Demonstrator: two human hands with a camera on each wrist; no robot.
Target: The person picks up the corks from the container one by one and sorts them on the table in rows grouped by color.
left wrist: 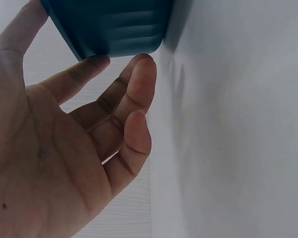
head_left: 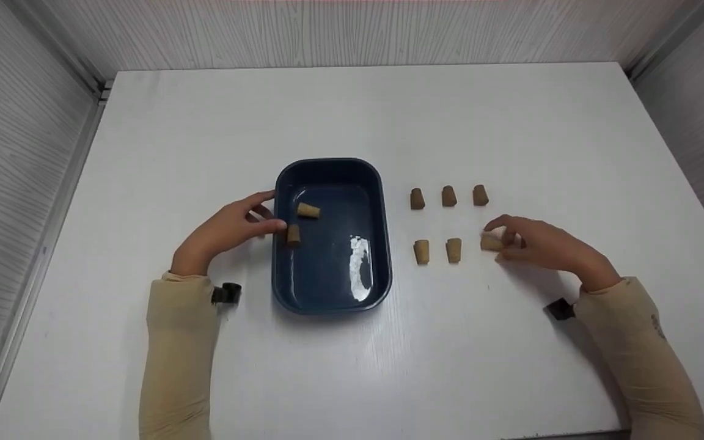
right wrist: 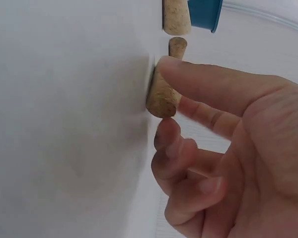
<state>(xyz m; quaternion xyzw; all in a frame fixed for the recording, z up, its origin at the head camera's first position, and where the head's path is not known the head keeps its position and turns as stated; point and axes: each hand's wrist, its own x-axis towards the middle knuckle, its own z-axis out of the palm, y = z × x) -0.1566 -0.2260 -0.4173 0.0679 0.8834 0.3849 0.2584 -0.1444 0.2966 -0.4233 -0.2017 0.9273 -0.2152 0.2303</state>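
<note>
My left hand [head_left: 223, 229] is at the left rim of a dark blue tray [head_left: 331, 310], thumb and index fingertip touching the rim. In the left wrist view the other fingers bend loosely below the tray's outer wall [left wrist: 114, 29]. Inside the tray, a brown cork [head_left: 293, 236] lies near the thumb and a light cork [head_left: 308, 211] lies farther back. Right of the tray, my right hand [head_left: 541, 244] pinches a light cork [right wrist: 163, 94] at the table surface, its thumb on the near side; the index finger is partly hidden behind the cork.
Between tray and right hand stand two light corks [head_left: 421, 252]. Behind them is a row of three brown corks [head_left: 448, 196]. The white table [head_left: 352, 379] is bounded by grey wood-grain panels [head_left: 352, 33] at the back and sides.
</note>
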